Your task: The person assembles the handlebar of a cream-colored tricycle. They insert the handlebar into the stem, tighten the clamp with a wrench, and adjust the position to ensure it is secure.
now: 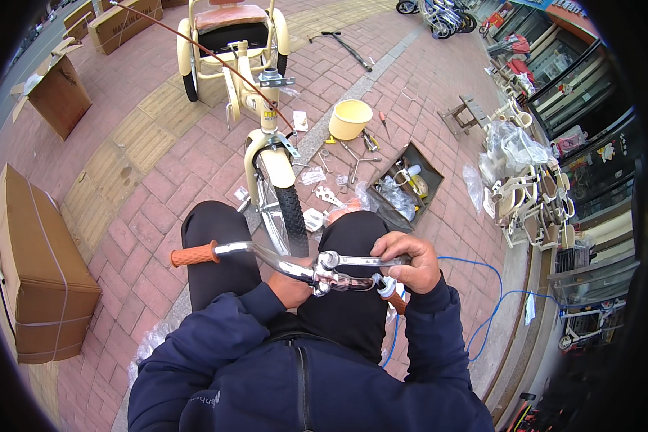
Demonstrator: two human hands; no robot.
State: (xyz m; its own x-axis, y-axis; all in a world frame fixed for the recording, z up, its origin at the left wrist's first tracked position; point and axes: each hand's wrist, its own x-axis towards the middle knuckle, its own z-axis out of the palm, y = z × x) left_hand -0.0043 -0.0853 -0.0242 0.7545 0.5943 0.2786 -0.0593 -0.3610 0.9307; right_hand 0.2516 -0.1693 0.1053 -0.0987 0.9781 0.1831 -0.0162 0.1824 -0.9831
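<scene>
Across my lap lies a chrome handlebar [266, 258] with an orange-brown grip [194, 254] at its left end and another grip [397, 302] at its right. My left hand [289, 289] is under the bar beside the central clamp [325, 276], closed around it from below; its fingers are mostly hidden. A silver wrench [360, 261] sits with its head on the bolt at the top of the clamp. My right hand [412, 263] pinches the wrench's other end between thumb and fingers, just above the right grip.
Ahead stands a cream tricycle [268, 160] without handlebars. Right of it are a yellow bucket [351, 119], scattered tools and an open toolbox [428, 180]. Cardboard boxes [47, 288] line the left. A blue hose [493, 317] and a heap of cream parts [529, 198] lie rightward.
</scene>
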